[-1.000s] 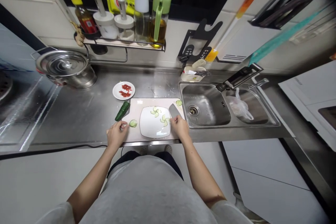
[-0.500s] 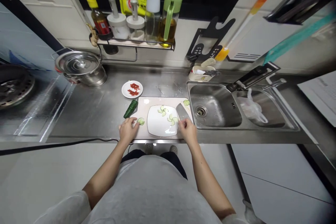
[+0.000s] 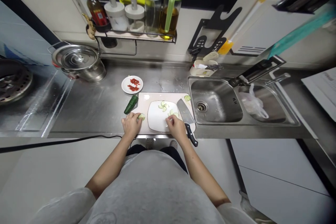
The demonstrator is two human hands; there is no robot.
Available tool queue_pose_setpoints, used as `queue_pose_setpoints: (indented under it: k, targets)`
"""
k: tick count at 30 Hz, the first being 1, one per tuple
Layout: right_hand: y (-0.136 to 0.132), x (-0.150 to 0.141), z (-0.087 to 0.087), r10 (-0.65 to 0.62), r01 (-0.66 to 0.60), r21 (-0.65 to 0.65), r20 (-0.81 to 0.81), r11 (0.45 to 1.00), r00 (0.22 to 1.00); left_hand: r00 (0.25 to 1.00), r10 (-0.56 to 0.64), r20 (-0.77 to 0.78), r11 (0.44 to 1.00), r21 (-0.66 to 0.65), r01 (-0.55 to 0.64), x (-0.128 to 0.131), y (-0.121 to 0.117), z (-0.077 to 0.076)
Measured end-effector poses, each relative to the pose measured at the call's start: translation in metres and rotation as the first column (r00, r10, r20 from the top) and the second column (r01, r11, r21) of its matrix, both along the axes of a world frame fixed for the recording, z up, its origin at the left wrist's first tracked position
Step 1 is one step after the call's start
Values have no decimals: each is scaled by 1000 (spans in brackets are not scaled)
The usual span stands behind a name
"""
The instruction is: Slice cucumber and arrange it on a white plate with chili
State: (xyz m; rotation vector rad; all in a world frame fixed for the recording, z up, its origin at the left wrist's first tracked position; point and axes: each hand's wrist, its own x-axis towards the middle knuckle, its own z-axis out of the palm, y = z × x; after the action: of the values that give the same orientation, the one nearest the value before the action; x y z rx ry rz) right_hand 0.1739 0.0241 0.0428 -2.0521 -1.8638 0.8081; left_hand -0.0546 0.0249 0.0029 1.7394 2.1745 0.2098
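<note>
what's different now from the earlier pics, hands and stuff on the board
The right hand has moved left, away from the knife and over the square plate, uncovering the knife's handle. The left hand has come right, its fingers now at the cucumber slices beside that plate; its grip is unclear. The whole cucumber piece and the round plate stayed put.

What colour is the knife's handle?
Black, with small pale rivets; the knife handle shows in the head view.
</note>
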Motion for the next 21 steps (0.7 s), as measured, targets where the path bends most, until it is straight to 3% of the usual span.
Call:
queue_pose_setpoints:
  k: [12,21]
  targets:
    - [-6,-21,2,145,-145,-3,-55,989,988,1000,8,-12,1000,23,-8,3,6,-5]
    - [2,-28,3,187,-185,34,-83,982,979,998,-61,14,994,90,59,4,14,-11]
